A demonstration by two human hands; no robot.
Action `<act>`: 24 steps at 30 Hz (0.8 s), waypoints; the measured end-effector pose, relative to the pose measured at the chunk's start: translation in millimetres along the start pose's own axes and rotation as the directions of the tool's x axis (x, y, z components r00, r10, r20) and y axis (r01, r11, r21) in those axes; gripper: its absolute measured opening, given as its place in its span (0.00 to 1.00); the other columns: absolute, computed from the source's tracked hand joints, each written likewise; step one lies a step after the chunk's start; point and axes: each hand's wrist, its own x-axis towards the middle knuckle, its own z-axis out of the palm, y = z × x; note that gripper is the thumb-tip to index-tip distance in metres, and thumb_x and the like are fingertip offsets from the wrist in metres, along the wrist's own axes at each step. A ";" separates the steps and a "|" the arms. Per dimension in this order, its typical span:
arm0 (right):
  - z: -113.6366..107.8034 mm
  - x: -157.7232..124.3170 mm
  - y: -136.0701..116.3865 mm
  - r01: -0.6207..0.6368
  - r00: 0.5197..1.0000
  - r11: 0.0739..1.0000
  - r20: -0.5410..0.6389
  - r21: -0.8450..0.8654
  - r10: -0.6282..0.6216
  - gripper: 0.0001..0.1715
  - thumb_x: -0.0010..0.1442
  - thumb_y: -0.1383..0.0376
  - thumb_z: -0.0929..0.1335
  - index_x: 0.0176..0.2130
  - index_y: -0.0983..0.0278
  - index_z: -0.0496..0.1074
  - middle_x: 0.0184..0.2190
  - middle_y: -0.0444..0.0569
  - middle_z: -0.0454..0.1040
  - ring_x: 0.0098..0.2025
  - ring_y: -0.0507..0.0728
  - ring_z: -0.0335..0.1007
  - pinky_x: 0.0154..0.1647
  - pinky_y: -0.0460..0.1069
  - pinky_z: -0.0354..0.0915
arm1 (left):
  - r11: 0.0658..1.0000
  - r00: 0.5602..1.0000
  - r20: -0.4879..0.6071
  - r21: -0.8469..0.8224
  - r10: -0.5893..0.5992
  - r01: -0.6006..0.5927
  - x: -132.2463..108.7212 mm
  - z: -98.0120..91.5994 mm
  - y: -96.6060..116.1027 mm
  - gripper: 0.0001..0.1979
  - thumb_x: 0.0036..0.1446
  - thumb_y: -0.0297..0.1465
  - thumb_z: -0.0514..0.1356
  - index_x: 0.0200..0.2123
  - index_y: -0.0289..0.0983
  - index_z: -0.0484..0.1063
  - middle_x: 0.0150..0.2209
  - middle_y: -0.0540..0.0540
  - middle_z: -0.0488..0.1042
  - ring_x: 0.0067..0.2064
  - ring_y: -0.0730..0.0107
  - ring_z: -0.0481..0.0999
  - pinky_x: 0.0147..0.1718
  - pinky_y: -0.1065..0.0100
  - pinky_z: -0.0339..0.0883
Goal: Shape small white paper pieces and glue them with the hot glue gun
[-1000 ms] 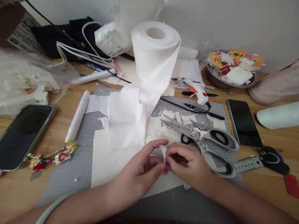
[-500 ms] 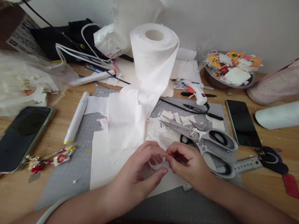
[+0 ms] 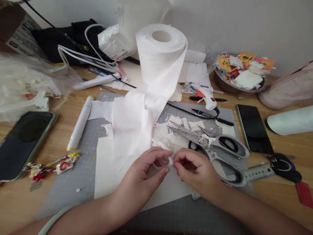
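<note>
My left hand (image 3: pixel 144 173) and my right hand (image 3: pixel 195 169) meet over a white sheet (image 3: pixel 110 169) on the grey cutting mat (image 3: pixel 73 182). Both pinch a small curled strip of white paper (image 3: pixel 168 160) between thumb and fingertips. Just beyond the fingers lie white paper scraps (image 3: pixel 176 130). Large grey-handled scissors (image 3: pixel 212 147) lie open right of my right hand. A tall roll of white tissue (image 3: pixel 158 62) stands behind, its loose end trailing down onto the mat.
A phone (image 3: pixel 22 143) and a charm keychain (image 3: pixel 53 166) lie at left, a white tube (image 3: pixel 79 122) beside the mat. At right are a second phone (image 3: pixel 254 129), a steel ruler (image 3: pixel 259 173), a glue gun (image 3: pixel 206 96), a black pen (image 3: pixel 212 116) and a bowl of scraps (image 3: pixel 242 73).
The paper strip, held upright a second ago, is now curled low between the fingertips. My left fingers have bent further around it; both hands shifted slightly away from me.
</note>
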 end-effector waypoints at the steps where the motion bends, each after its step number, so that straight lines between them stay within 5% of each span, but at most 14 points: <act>1: -0.1 0.1 0.1 0.003 1.000 1.000 0.000 -0.007 -0.003 0.05 0.52 0.73 0.65 0.27 0.64 0.68 0.23 0.39 0.64 0.23 0.45 0.58 0.23 0.40 0.56 | 1.000 1.000 -0.002 -0.011 -0.016 0.016 0.4 -0.1 0.6 0.13 0.52 0.24 0.58 0.42 0.40 0.72 0.35 0.50 0.70 0.35 0.74 0.69 0.39 0.73 0.64; 16: -0.3 -1.7 0.6 0.022 1.000 0.999 -0.023 0.044 -0.021 0.06 0.52 0.73 0.65 0.27 0.63 0.66 0.23 0.39 0.65 0.24 0.46 0.59 0.23 0.40 0.57 | 0.957 0.984 0.099 -0.237 -0.146 0.166 2.7 2.9 -0.2 0.15 0.47 0.22 0.60 0.40 0.37 0.71 0.36 0.49 0.69 0.30 0.79 0.69 0.33 0.75 0.66; 24: -0.7 -0.6 0.0 0.067 0.998 0.997 0.011 -0.041 -0.066 0.05 0.52 0.73 0.65 0.28 0.64 0.67 0.24 0.41 0.66 0.25 0.47 0.60 0.23 0.41 0.57 | 0.960 0.987 0.080 -0.234 -0.139 0.154 -0.1 3.8 0.8 0.14 0.49 0.26 0.61 0.42 0.37 0.70 0.40 0.46 0.69 0.37 0.71 0.71 0.38 0.68 0.66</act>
